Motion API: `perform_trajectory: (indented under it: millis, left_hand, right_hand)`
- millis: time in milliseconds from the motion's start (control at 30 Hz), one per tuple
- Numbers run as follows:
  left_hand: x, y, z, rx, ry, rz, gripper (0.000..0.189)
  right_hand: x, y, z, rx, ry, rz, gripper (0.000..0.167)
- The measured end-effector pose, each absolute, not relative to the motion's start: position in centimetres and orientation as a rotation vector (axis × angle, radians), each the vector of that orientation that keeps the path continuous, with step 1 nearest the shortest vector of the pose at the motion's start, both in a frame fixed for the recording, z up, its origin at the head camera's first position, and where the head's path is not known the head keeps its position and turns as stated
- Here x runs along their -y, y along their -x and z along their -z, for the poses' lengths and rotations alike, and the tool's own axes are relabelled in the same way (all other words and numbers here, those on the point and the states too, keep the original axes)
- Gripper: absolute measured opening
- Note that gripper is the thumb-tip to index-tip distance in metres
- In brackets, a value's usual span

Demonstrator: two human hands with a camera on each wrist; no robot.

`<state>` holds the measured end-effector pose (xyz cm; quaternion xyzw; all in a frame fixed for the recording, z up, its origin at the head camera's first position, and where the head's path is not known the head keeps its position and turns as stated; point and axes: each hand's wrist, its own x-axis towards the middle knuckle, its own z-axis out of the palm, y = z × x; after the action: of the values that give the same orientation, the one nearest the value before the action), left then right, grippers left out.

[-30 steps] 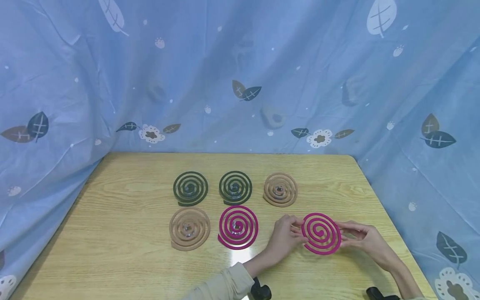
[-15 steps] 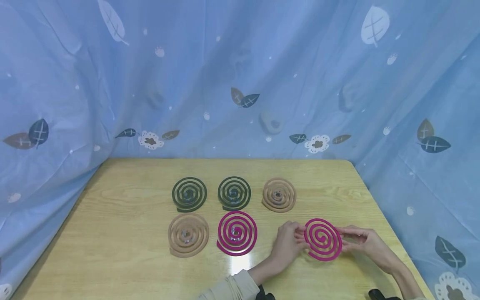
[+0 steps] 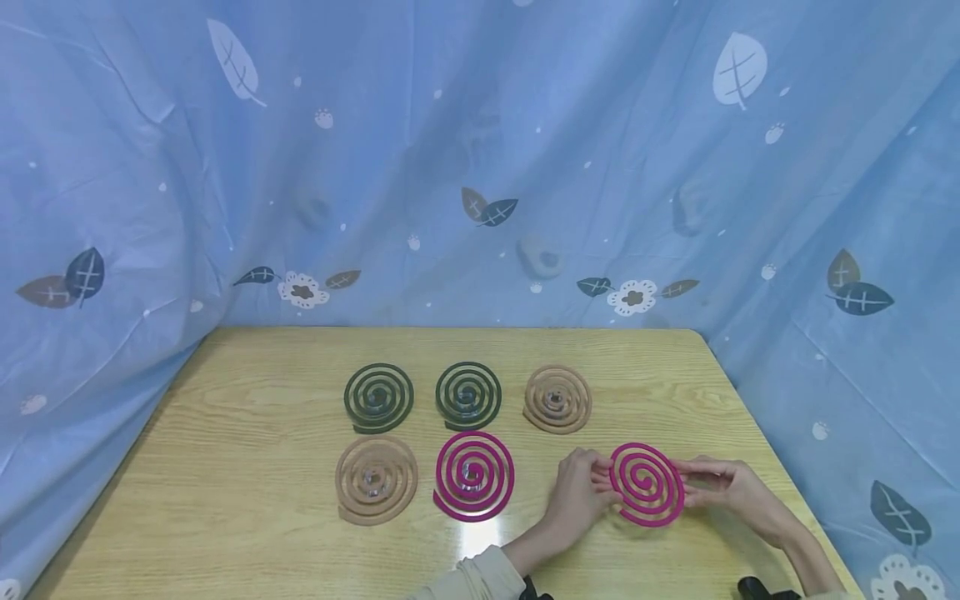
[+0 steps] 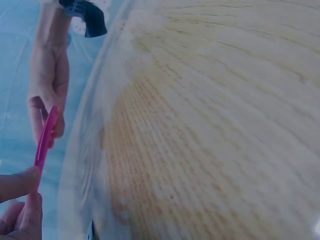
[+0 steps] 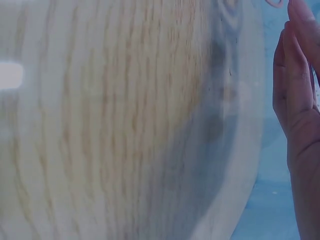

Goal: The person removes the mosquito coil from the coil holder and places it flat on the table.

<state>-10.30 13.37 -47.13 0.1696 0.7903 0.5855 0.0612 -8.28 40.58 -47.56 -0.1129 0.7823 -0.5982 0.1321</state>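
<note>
Magenta coil [image 3: 643, 482]: a thin, flat spiral, tilted, held above the table [image 3: 225, 467].
Grip: its opposite rims are pinched by the left hand [image 3: 576, 498] and right hand [image 3: 740, 493].
Right table edge [image 3: 784, 475]: neared by the right hand.
Room: a gap is left between left hand and second magenta coil [image 3: 473, 476].

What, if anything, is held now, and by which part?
The rightmost magenta coil, by its outer rim: left hand pinches the left edge, right hand the right.

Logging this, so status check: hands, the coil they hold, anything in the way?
Left hand and right hand pinching pink coil at opposite edges. Coil tilted, over the table. Nothing seen in the way; five other coils to its left.
</note>
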Motion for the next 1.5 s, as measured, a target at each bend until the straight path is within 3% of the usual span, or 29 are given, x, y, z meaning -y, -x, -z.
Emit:
perform_trajectory:
  millis: [533,933,1500]
  left_hand:
    - [-13.8,9.5,47.7,-2.443,-0.602,-1.662,0.033]
    - [-15.0,9.1,47.8,-2.453,-0.495,-1.648,0.032]
    - [-14.6,10.3,48.1,-2.462,-0.512,-1.576,0.031]
  right_hand:
    - [-41.1,8.8,48.0,-2.107,0.309,1.723,0.044]
    - [-42.4,8.8,48.3,-1.933,0.348,1.793,0.044]
    - [-41.8,10.0,48.6,-2.119,0.287,1.658,0.051]
